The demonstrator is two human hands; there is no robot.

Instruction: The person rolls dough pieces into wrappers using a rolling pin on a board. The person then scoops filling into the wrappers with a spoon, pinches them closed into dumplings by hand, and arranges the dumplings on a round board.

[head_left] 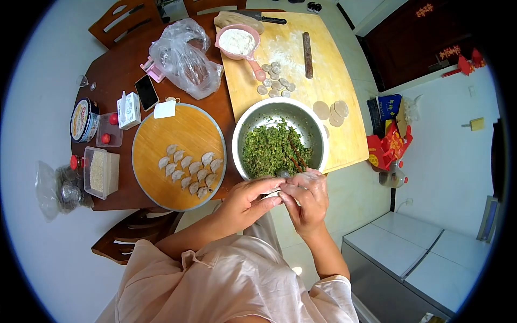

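My left hand [249, 200] and my right hand [307, 200] meet at the near edge of a steel bowl [236, 137]. Between their fingertips is a pale dumpling [273, 195], pinched from both sides and mostly hidden by the fingers. Chopped green filling [269, 148] lies in the bowl, with brown chopsticks [294, 153] stuck in it. Left of the bowl, a round wooden board [161, 126] carries several folded dumplings [194, 168] in rows. Flat round wrappers [338, 112] rest right of the bowl on a floured board [344, 142].
Dough pieces [276, 84], a rolling pin [307, 55], a pink flour scoop [253, 64] and a knife [273, 20] are on the large board. A plastic bag [188, 59], phone [146, 92], tissue pack [128, 111] and grain box [110, 172] occupy the table's left side.
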